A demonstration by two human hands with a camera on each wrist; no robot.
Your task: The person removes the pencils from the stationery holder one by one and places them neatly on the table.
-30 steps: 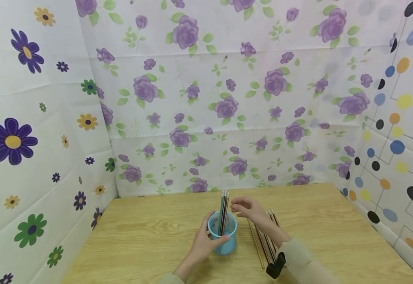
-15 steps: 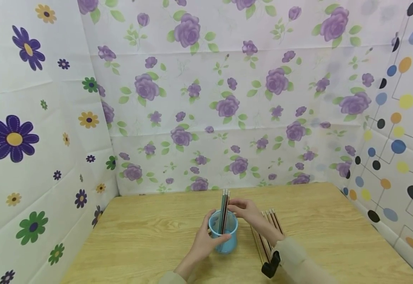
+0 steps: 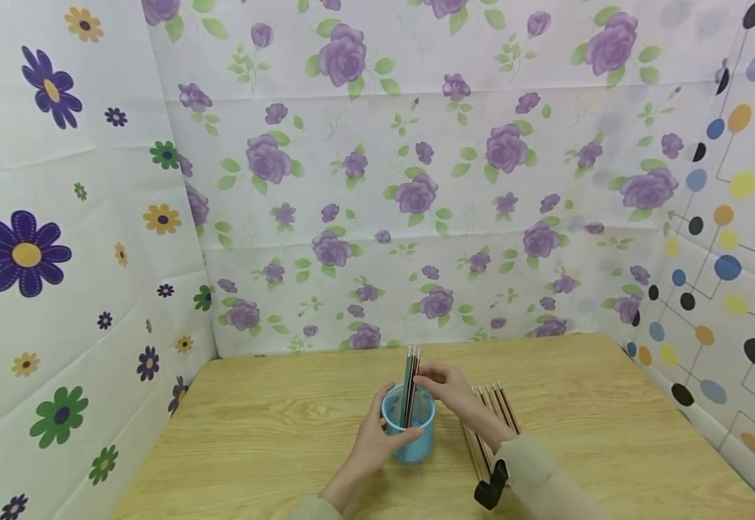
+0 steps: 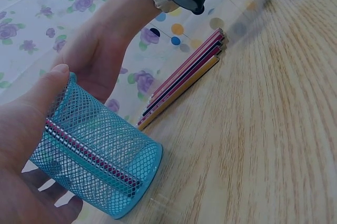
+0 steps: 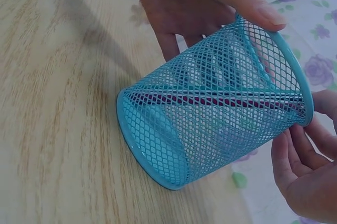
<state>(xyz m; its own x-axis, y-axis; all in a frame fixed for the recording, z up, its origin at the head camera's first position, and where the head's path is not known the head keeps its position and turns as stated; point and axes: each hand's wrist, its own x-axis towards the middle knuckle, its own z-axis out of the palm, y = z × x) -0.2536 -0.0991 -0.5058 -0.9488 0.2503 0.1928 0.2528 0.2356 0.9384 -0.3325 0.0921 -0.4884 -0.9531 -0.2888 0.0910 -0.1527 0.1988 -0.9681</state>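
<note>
My left hand grips a blue mesh pencil cup, thumb at the rim and fingers round the far side. In the head view the cup stands on the table, and several striped pencils lean in it, white ends up. From the right, my right hand pinches at these pencils just above the rim, fingers curled. In the right wrist view its fingertips are beside the rim, and the pencils' upper ends are out of sight.
More pencils, one of them yellow, lie side by side on the wooden table right of the cup, partly under my right forearm. Flowered and dotted cloths hang behind and at both sides.
My right hand has moved left and slightly down, from apart from the pencils to right at them. My left hand has stayed on the cup.
</note>
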